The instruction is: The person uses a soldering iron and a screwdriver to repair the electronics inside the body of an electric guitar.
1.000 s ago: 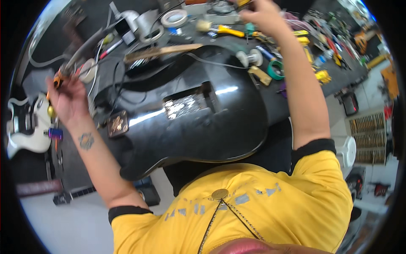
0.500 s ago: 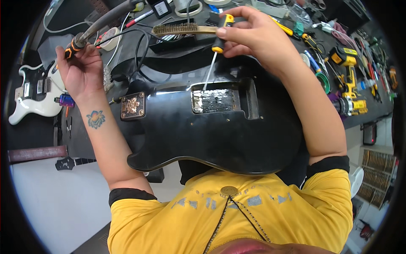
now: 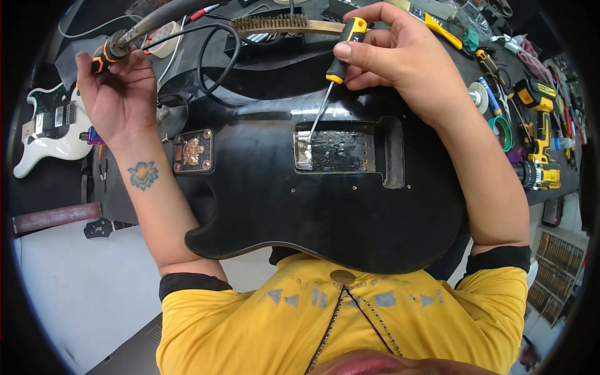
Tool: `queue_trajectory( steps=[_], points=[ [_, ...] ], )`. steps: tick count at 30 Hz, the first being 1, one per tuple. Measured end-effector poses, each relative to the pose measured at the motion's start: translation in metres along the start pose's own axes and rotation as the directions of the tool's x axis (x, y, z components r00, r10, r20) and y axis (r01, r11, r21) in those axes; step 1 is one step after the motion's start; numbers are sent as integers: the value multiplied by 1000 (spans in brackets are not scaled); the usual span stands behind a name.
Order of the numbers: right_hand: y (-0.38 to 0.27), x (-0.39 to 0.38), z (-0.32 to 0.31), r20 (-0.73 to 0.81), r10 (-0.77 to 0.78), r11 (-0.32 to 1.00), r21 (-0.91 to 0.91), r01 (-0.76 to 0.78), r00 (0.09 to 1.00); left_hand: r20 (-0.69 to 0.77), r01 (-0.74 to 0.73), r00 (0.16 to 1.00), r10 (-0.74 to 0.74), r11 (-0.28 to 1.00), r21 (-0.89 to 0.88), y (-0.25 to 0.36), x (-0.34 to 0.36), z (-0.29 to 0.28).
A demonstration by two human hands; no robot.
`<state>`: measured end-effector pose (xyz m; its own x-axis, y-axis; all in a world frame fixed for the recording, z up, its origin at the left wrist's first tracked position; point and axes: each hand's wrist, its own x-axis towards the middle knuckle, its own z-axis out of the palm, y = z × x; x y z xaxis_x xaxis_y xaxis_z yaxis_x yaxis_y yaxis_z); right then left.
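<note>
The far end of the orange-banded tool (image 3: 119, 47) in the left hand (image 3: 127, 94) was cut off by the upper edge. The tail of the brush (image 3: 270, 24) was hidden behind the right hand (image 3: 400, 56), as was some rim of the black guitar body (image 3: 325, 219). Whether the cavity (image 3: 347, 150) was touched by the screwdriver (image 3: 347, 51) could not quite be told. Small tools (image 3: 505, 67) at the upper right were blurred.

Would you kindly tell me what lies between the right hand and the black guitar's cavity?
In the head view, a screwdriver in the right hand reaches over the guitar body to its cavity.
</note>
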<state>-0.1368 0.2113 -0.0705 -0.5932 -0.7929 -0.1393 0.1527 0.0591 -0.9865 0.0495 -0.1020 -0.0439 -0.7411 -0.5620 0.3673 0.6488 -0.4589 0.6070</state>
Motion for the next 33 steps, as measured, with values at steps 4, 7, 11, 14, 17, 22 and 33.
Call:
queue_trajectory(
  steps=[4, 7, 11, 14, 17, 22, 33],
  points=[
    [-7, -7, 2, 73, -43, 999, -18, 45, 996, 9, 5, 1000, -5, 1000, -12, -1, -1, 2],
    [-10, -11, 2, 64, -46, 997, -55, 50, 997, -2, 0, 1000, 0, 1000, 4, -2, -1, 4],
    [-14, -14, 4, 70, -55, 992, -109, 63, 996, -5, 10, 1000, -10, 1000, 4, -1, -1, 0],
    [-13, -14, 5, 80, -62, 994, -83, 68, 995, -14, 9, 1000, -9, 1000, 7, -2, -1, 1],
    [2, -7, 4, 52, -106, 987, -113, 111, 993, -15, 6, 1000, -6, 1000, 12, -4, -1, 2],
    [-5, -16, 12, 43, -151, 974, -164, 156, 988, -1, 16, 1000, -16, 999, 28, -4, -1, 0],
    [-11, -29, 18, 5, -392, 768, -549, 330, 920, 93, 46, 994, -49, 998, 41, -15, -9, 11]
  ],
)
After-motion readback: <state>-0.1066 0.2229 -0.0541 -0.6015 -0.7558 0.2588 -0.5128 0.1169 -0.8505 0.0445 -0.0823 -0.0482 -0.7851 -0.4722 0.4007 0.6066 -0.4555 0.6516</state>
